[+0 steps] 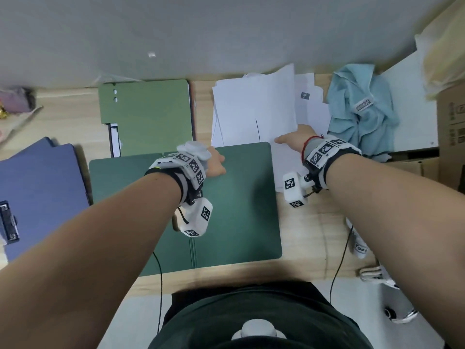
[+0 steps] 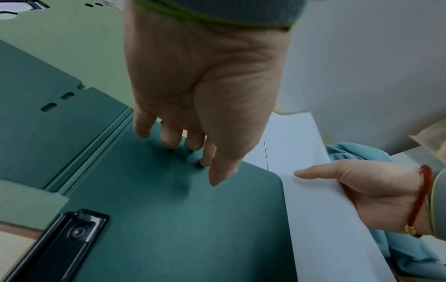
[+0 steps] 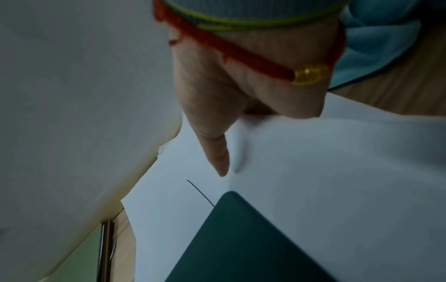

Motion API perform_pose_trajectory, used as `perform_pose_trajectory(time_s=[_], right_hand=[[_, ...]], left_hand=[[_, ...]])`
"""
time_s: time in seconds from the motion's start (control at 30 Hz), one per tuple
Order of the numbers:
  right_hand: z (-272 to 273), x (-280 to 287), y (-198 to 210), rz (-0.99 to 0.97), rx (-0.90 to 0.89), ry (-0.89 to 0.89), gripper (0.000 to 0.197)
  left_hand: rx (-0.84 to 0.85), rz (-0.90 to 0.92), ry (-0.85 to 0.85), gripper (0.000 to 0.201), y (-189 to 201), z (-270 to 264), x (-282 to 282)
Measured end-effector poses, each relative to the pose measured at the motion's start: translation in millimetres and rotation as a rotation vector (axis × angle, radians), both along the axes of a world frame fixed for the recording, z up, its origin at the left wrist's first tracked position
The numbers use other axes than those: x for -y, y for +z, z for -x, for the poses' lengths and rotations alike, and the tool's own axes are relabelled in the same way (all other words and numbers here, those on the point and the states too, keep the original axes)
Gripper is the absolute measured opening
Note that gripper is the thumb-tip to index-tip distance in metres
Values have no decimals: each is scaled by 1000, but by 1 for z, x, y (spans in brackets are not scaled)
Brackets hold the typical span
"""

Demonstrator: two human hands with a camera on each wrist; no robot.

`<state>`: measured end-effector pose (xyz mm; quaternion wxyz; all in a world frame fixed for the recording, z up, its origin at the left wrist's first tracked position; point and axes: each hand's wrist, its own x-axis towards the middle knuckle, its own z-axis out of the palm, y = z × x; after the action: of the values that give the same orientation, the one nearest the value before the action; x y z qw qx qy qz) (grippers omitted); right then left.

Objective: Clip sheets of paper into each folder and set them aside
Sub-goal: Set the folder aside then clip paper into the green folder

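**Paper pick-up under way**

While the open dark green folder (image 1: pixel 236 197) lies long-axis across the desk, spine toward the wall, the left hand (image 1: pixel 214 165) presses it flat-fingered. Left wrist: clip (image 2: pixel 60 240) waits near the folder's left edge. Right wrist: the right hand (image 3: pixel 231 99) pinches a sheet (image 3: pixel 313 171) just right of the folder; next, I judge, slide it under the clip.
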<state>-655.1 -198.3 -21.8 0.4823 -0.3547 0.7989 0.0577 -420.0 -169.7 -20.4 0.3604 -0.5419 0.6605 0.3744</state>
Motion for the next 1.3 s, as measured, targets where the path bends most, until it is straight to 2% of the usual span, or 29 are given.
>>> perform_pose_trajectory(time_s=[0.17, 0.27, 0.33, 0.53, 0.77, 0.87, 0.97, 1.07, 1.13, 1.23, 1.3], right_hand=[[-2, -9, 7, 59, -21, 0, 71], [-2, -11, 14, 152, -28, -2, 44], [-2, -13, 23, 222, -26, 5, 33], [8, -7, 61, 403, -24, -52, 30], [-12, -14, 105, 534, 103, -98, 31], [-28, -25, 115, 598, 142, -103, 38], [-43, -36, 123, 629, 180, -118, 49], [-58, -49, 132, 600, 325, -107, 41], [-65, -59, 134, 598, 432, -96, 29], [-68, -72, 132, 605, 506, -95, 27], [-66, -78, 127, 594, 515, -72, 26]], left_hand=[[-13, 35, 29, 54, -3, -7, -4], [-33, 46, 53, 59, -4, -8, -6], [-44, 61, 89, 61, 0, -10, -10], [-116, 121, 308, 67, 17, -20, -7], [-297, 234, 665, 105, 61, -38, -1], [-414, 314, 867, 112, 78, -53, -10], [-503, 366, 943, 106, 92, -62, -22], [-592, 437, 1020, 100, 105, -66, -33], [-671, 505, 1088, 83, 110, -70, -43], [-684, 611, 1135, 55, 115, -76, -53], [-678, 633, 1134, 44, 116, -79, -57]])
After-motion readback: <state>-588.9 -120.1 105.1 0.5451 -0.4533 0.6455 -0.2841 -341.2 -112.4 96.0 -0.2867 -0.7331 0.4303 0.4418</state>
